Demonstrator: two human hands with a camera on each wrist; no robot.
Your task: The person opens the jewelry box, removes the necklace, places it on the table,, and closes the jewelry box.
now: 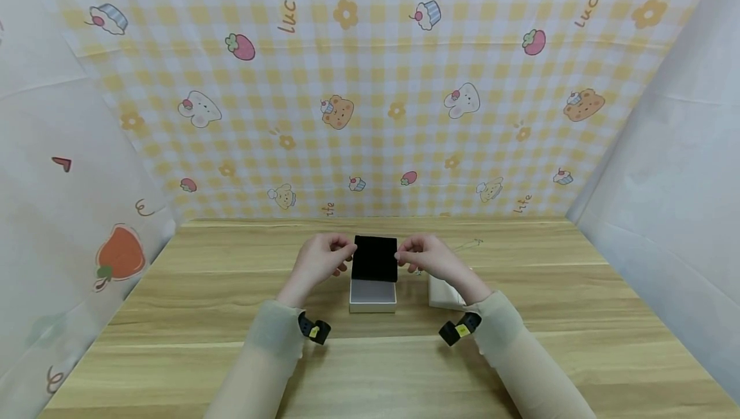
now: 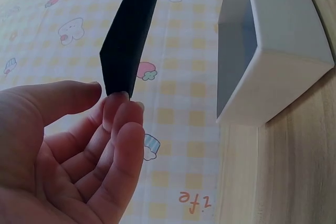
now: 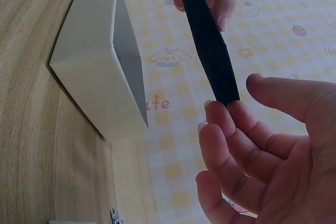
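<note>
A thin, square black pad (image 1: 374, 258) is held up between the two hands, above an open white box (image 1: 372, 308) with a grey inside. My left hand (image 1: 325, 255) holds the pad's left edge with its fingertips, the thumb close by the edge. On the opposite edge, my right hand (image 1: 430, 256) holds it the same way, fingers bent beneath. Both wrist views show the black pad (image 2: 131, 35) from its narrow side, apart from the white box (image 3: 97, 66). The pad hides the back part of the box in the head view.
Partly behind the right forearm lies a flat white piece (image 1: 444, 295), like a box lid. A fine chain (image 1: 469, 243) lies on the wooden table (image 1: 231, 316) beyond the right hand, and a small silver charm (image 3: 116, 216) lies near the box. A patterned cloth (image 1: 370, 85) hangs behind.
</note>
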